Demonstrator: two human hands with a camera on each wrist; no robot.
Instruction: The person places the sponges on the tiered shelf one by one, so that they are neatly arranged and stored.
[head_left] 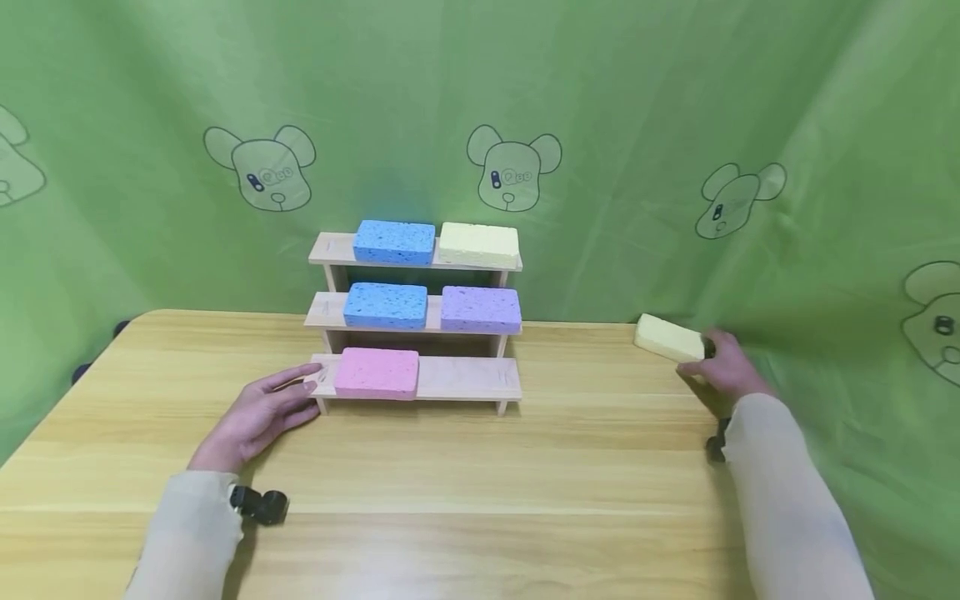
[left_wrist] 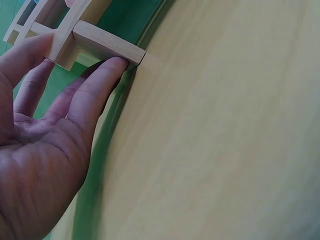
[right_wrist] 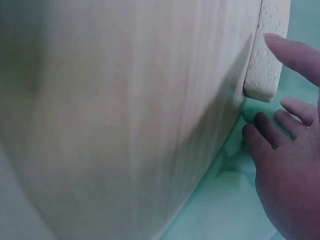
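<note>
A three-tier wooden display rack [head_left: 468, 379] stands at the table's back. My left hand [head_left: 258, 417] holds the left end of its lowest step; in the left wrist view, the fingers lie around the wooden end and leg [left_wrist: 107, 42]. A pink sponge [head_left: 377, 372] lies on that step. On the middle step are a blue sponge [head_left: 386, 305] and a purple sponge [head_left: 480, 309]; another blue sponge [head_left: 394, 242] and a yellow sponge [head_left: 478, 245] occupy the top. Far right, my right hand [head_left: 726, 367] is around the near end of another yellow sponge [head_left: 670, 337], fingers spread and thumb over its side.
A green curtain [head_left: 405, 100] with bear-head drawings hangs behind the wooden table [head_left: 480, 492] and along its right side. The loose yellow sponge lies by the table's back right edge, close to the curtain. Dark wrist cameras [head_left: 258, 505] sit at both wrists.
</note>
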